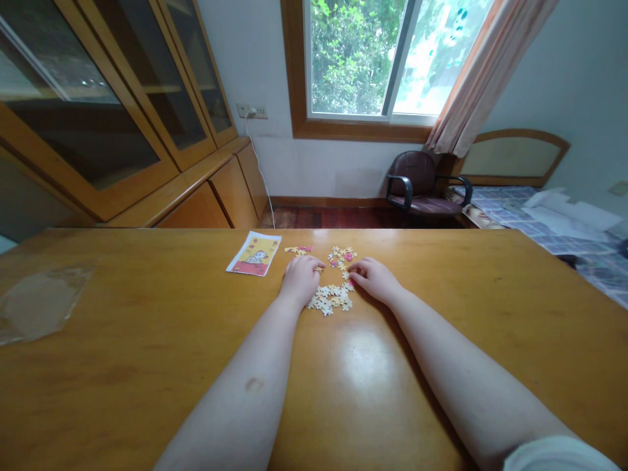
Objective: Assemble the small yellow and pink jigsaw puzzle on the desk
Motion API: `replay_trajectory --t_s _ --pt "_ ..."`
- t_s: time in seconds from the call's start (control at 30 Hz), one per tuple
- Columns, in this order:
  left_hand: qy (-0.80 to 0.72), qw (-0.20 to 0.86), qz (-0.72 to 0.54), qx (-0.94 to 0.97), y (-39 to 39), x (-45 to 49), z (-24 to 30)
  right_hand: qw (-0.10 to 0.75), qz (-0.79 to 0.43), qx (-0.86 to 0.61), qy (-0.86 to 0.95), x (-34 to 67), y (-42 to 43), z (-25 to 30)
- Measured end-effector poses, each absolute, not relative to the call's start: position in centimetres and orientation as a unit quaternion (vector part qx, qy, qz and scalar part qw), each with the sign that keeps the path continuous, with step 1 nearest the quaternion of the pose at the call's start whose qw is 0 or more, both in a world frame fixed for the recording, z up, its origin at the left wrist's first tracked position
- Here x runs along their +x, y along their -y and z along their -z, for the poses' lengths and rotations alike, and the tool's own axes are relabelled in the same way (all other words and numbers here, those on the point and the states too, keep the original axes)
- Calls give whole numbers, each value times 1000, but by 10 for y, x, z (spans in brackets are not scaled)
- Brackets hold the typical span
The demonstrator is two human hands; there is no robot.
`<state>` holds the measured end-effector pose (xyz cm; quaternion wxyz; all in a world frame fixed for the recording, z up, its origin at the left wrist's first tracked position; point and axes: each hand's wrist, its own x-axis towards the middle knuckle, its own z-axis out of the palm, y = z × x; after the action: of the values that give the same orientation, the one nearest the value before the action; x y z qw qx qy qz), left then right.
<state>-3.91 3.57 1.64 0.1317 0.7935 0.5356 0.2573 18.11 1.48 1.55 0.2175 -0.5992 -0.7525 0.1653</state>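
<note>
Head view: jigsaw pieces (331, 297), loose on table (147, 340) between left hand (300, 278) and right hand (373, 278), both palm-down with fingers curled onto pieces, grip not discernible; picture card (254, 254) face up just left, seemingly kept readable.

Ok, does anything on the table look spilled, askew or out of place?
Nothing damaged. Loose puzzle pieces lie scattered between the left hand and right hand; the picture card sits slightly skewed, and a clear plastic bag lies far left.

Wooden table (147, 340), glass-front cabinets (98, 118), bright window (373, 59), armchair (422, 186).
</note>
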Motion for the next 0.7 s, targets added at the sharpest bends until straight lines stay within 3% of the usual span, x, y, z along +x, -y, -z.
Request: replay_trajectory --t_s 0.7 --pt "-536 133 -263 791 -35 -39 -17 206 -171 -573 775 179 -13 -12"
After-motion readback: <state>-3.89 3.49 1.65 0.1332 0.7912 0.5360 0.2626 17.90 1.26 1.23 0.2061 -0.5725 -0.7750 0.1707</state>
